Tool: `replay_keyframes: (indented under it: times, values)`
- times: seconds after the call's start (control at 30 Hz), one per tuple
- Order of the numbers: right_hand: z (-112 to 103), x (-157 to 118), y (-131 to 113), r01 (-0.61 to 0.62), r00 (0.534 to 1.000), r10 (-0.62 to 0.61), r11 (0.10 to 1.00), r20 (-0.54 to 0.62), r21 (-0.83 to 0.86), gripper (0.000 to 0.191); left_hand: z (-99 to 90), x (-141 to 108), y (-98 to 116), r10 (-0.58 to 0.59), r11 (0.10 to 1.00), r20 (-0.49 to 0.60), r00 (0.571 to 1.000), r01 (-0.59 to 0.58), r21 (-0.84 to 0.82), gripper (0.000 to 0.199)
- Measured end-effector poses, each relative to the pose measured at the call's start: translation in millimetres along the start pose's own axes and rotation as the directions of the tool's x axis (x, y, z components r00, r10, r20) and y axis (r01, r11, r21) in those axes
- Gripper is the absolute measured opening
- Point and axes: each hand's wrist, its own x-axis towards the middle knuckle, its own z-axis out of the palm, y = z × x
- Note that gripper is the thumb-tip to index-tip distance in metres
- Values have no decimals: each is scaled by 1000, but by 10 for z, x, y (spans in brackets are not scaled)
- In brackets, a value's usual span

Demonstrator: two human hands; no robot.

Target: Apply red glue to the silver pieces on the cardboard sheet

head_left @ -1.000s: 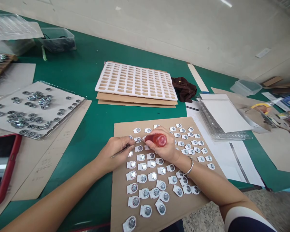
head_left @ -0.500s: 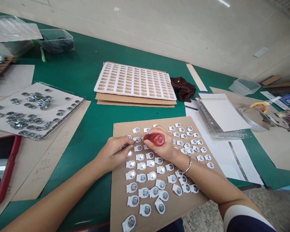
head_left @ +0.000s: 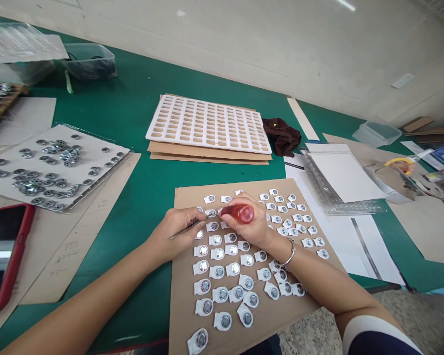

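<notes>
My left hand [head_left: 181, 228] pinches a thin metal tool like tweezers [head_left: 187, 229], its tip reaching a small round metal piece on a white tab [head_left: 210, 213]. My right hand [head_left: 254, 222] is wrapped round a small red translucent squeeze bottle [head_left: 242, 213], its narrow end pointing left at the same piece. Whether the bottle's tip touches the piece I cannot tell. Both hands are over a brown cardboard sheet [head_left: 185, 315], on which several such round metal pieces on white tabs lie in loose rows. My right hand hides some of them.
Behind the cardboard lies a white grid tray [head_left: 210, 148] on cardboard, beside a dark brown cloth [head_left: 284, 137]. Loose metal discs [head_left: 31, 182] lie on a sheet at left, near a red-cased phone [head_left: 3, 256]. White cards in plastic [head_left: 346, 172] are at right.
The view has shifted very slightly. Both hands keep their places and their grips on the tool and the bottle.
</notes>
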Motion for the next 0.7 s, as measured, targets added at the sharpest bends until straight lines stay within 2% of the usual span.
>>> replay_keyframes:
  times: [0.7]
  values:
    - [-8,30,-10,-14,1000,14,1000,-5,-24,20,-4,-3,10,-11,1000,4,1000,11,-8,12]
